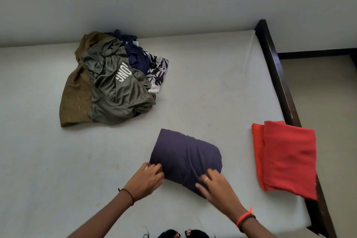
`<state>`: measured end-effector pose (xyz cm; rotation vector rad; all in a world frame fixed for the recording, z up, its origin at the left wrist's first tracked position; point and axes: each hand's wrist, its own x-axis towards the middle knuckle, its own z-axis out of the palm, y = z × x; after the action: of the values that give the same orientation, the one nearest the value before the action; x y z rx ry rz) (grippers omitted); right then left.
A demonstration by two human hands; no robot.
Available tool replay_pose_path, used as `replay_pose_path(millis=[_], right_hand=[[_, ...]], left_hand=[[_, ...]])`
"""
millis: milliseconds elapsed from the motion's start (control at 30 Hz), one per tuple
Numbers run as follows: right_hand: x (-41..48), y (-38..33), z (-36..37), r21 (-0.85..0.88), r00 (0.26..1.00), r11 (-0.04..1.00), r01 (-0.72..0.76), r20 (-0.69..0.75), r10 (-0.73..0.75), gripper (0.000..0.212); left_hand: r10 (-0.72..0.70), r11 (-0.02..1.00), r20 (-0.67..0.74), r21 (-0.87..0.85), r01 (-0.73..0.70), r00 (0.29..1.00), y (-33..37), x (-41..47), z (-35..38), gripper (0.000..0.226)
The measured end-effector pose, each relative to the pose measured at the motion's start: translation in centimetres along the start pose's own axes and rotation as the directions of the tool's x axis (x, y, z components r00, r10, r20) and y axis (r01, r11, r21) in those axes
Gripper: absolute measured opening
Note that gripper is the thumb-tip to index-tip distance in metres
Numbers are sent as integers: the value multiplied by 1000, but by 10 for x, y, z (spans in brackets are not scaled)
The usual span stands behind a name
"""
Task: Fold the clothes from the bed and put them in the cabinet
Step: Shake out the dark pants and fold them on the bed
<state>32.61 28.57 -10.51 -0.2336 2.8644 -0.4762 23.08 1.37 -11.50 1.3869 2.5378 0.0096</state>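
A folded dark purple garment [185, 155] lies on the bed's pale mattress [58, 170] in front of me. My left hand [146, 179] pinches its near left corner. At the garment's near edge, my right hand [216, 184] grips the cloth with curled fingers. A folded red garment [286, 158] rests at the mattress's right edge, partly overhanging it. Further back lies an unfolded heap of clothes [110, 87]: an olive-grey shirt with white letters on top, a brown piece under it, navy and floral pieces behind.
The dark wooden bed frame [278, 75] runs along the right side, with floor beyond it. A plain wall stands behind the bed. A small dark item with red marks [183, 234] shows at the bottom edge. The cabinet is out of view.
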Motion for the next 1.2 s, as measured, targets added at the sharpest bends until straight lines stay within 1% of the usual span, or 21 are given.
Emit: replay_pose_path(millis=[67,133,167,233,300,433,567,633,700,767,800,867,900,933,967,1000,1033,1067,1100,1133,1200], right_hand=[[30,4,-20,185,991,975,-119,-38,128,30],[64,12,-38,291,972,928,-232,23,235,34],[80,16,-44,314,967,915,-254,60,248,41],[115,21,-52,329,966,912,-245,162,201,62],[147,22,-47,318,943,916,-245,299,149,85],[176,16,-18,236,878,955,-178,477,46,112],[153,26,4,232,887,962,-143,462,21,117],[140,40,11,263,896,945,-193,439,61,111],[134,51,11,338,875,900,-276,476,90,104],[134,57,6,422,829,827,-372,552,90,100],[135,59,2,437,797,797,-418,598,90,98],[139,62,-4,421,723,752,-507,683,105,95],[140,64,-6,411,695,736,-538,711,111,93],[142,64,-9,403,675,725,-559,728,116,91],[142,64,-11,395,662,717,-575,740,123,88],[142,63,-13,393,650,707,-588,749,125,84],[141,62,-15,396,640,693,-602,759,122,77],[139,59,-17,406,631,676,-616,768,114,72],[136,57,-17,415,621,653,-633,776,109,69],[133,56,-17,428,614,628,-650,783,103,69],[125,55,-15,460,604,579,-673,794,70,68]], left_hand=[[-31,998,-89,-50,27,996,-12,23,-12,14],[-67,994,-143,-100,53,987,-30,54,-24,18],[-85,988,-101,-140,70,991,-39,70,-31,28],[-110,955,140,-259,143,984,-55,101,-48,62],[-110,915,360,-328,236,926,-66,131,-61,93],[-62,907,515,-329,264,855,-70,152,-52,107],[-175,830,448,-412,376,877,-60,129,-25,95],[-314,755,334,-480,447,889,-49,111,-12,86],[-509,678,161,-530,509,846,-31,93,-2,81],[-733,536,27,-592,602,679,-3,79,2,80],[-846,390,23,-655,648,533,14,74,3,82],[-964,-102,229,-788,607,135,45,68,-4,90],[-912,-384,407,-798,464,-56,59,65,-5,92],[-788,-615,588,-747,254,-180,72,61,-5,91],[-640,-761,741,-648,33,-204,84,59,-2,90],[-524,-833,841,-539,-126,-132,96,57,3,89],[-470,-866,883,-461,-195,0,105,57,7,88],[-450,-886,881,-419,-199,145,112,58,9,88],[-444,-894,860,-411,-176,250,117,60,10,89],[-440,-898,845,-417,-141,303,117,62,11,92],[-427,-903,844,-416,-107,325,112,65,13,96]])
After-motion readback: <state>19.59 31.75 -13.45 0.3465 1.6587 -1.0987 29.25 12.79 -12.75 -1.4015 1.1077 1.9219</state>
